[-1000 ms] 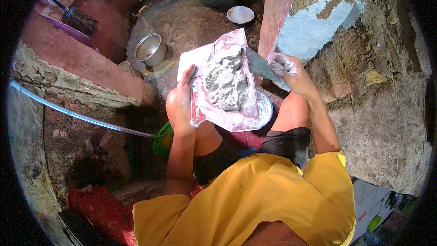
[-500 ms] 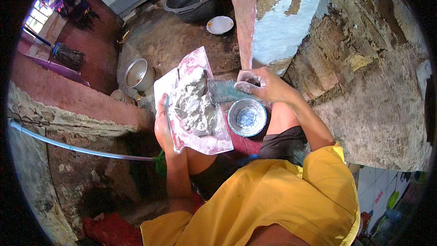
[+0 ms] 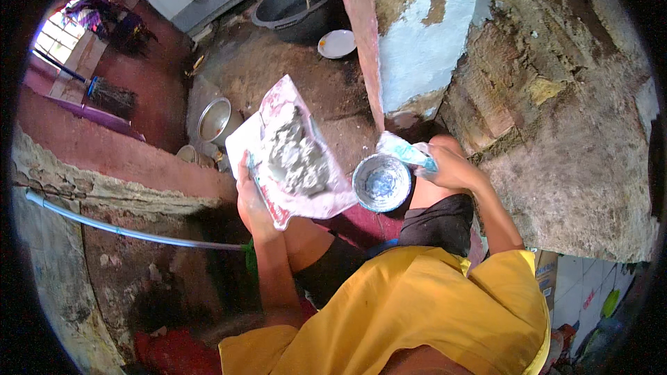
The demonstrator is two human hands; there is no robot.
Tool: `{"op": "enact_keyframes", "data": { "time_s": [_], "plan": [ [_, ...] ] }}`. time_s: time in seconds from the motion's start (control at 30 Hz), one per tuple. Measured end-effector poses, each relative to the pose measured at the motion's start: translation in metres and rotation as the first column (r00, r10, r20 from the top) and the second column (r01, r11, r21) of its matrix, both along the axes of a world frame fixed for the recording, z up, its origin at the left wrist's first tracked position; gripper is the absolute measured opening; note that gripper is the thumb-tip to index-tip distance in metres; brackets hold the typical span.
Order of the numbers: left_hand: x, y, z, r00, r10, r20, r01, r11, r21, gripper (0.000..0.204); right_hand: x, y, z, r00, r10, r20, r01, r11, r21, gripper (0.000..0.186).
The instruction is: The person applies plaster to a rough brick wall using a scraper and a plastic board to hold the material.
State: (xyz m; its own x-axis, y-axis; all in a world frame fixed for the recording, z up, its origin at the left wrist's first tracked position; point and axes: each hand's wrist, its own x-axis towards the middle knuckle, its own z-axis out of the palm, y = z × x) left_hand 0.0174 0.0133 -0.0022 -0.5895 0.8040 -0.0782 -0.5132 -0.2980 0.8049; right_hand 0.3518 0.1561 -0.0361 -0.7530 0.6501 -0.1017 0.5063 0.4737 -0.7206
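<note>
So the person in the yellow shirt [image 3: 396, 298] has both hands busy. The left hand [image 3: 251, 200] is clamped on the left edge of a thin pinkish-white board [image 3: 332, 200], thumb lying on top (the other fingers are out of sight, so no telling how they sit underneath). The board is held tilted, with one corner pointing up toward the floor beyond.

A lumpy heap of grey paste [image 3: 297, 156] sits in the middle of that board, closer to its upper right edge, with the top and lower right corners only smeared.

The right hand [image 3: 448, 168] is closed around a flat scraper [image 3: 408, 152], which is well coated in whitish stuff with some blue-green showing through. It's up in the air, apart from the board.

Just beside the board's lower right corner there's a blue-and-white bowl [image 3: 382, 184], streaky inside, with the scraper over its upper right rim. Can't tell if they touch.

Farther out on the floor [image 3: 243, 55], a metal pot [image 3: 217, 121] sits by the left edge, and a white plate [image 3: 338, 44] lies near a big dark tub [image 3: 299, 24].
</note>
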Motion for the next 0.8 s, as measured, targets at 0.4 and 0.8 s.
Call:
{"op": "enact_keyframes", "data": {
  "time_s": [0.4, 0.8],
  "plan": [
    [0.0, -0.004, -0.026, 0.63, 0.016, -0.776, -0.254, 0.949, -0.186, 0.049, 0.036, -0.031, 0.077, 0.942, -0.334, 0.021, 0.316, 0.866, -0.387, 0.051],
    [-0.003, 0.005, -0.021, 0.928, -0.276, 0.249, 0.241, 0.957, 0.161, 0.029, 0.0, -0.065, 0.085, 0.992, -0.046, -0.117, 0.007, 0.948, -0.318, 0.055]
  ]
}}
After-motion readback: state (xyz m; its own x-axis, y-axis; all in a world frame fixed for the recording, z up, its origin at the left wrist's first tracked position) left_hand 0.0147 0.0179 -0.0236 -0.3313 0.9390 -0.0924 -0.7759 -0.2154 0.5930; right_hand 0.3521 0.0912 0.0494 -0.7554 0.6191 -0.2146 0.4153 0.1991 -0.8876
